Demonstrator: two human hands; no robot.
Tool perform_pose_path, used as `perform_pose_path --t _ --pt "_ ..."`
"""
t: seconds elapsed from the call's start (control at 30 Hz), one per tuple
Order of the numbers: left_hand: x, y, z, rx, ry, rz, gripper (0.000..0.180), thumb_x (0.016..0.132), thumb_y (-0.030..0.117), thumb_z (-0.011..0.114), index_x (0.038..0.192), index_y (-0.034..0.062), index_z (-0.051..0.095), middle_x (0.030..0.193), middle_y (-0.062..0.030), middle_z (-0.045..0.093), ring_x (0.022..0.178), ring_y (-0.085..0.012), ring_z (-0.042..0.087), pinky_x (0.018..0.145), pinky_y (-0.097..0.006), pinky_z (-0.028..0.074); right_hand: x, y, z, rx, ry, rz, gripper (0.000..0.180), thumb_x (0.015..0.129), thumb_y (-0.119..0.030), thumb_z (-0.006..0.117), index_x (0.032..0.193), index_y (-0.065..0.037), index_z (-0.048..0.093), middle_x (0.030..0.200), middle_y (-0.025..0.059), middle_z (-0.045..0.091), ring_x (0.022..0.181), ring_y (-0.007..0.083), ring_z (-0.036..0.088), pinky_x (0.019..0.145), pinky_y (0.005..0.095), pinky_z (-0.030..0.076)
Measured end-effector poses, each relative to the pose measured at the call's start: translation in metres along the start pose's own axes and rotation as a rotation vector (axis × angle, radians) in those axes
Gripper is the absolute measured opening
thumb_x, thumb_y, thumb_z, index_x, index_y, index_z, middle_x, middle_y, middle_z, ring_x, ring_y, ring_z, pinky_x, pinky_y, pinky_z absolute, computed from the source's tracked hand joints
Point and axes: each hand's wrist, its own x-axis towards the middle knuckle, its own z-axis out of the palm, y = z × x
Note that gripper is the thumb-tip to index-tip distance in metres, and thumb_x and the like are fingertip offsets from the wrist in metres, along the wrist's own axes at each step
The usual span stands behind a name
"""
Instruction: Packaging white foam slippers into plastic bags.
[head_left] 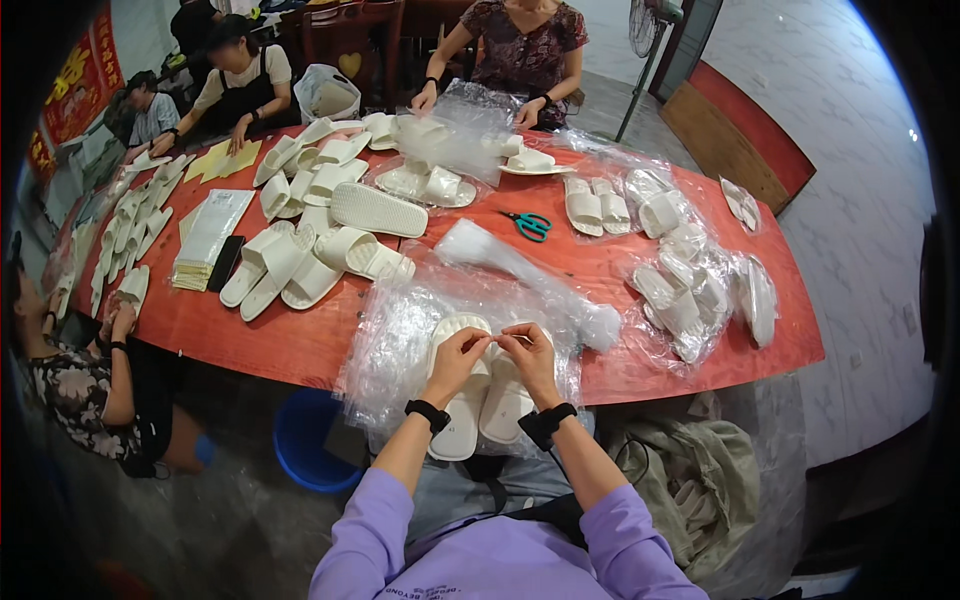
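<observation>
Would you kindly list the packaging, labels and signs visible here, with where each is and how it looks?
Clear plastic bag: near table edge, under the slippers that the left hand and right hand touch.
Rolled clear bags: table centre, long, whitish.
Flat packet stack: table's left side, rectangular, pale.
Yellow sheets: far left, flat.
Red banner: left wall, gold markings.

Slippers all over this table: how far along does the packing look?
Partly done, I'd judge. Done: bagged slippers lie in clear plastic at the table's right. In hand: the left hand and right hand meet over a pair of slippers lying on a plastic sheet at the near edge. Left: loose slippers heaped at the left centre, and a row along the far left edge, unbagged.
</observation>
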Motion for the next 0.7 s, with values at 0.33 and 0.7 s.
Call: perform_pose_path --t 0.33,0.7 --pt "-0.001 -0.004 -0.001 0.087 -0.044 0.048 0.015 0.091 0.010 0.061 0.099 -0.0007 0.067 0.087 -0.0025 0.066 0.079 -0.0085 0.058 0.071 -0.024 0.046 0.002 -0.005 -0.005 -0.011 -0.046 0.173 0.013 0.088 -0.009 0.066 0.100 -0.004 0.067 0.090 0.0014 0.067 0.078 0.0063 0.061 0.068 0.0185 0.048" --pt "0.000 -0.008 0.001 0.126 -0.042 0.075 0.016 0.090 0.014 0.061 0.099 0.0026 0.068 0.089 -0.0082 0.068 0.076 -0.0160 0.062 0.067 -0.029 0.048 0.002 -0.002 -0.008 -0.084 -0.142 0.126 0.016 0.087 -0.009 0.067 0.103 -0.004 0.066 0.088 0.0011 0.066 0.078 0.0057 0.059 0.067 0.0194 0.047"
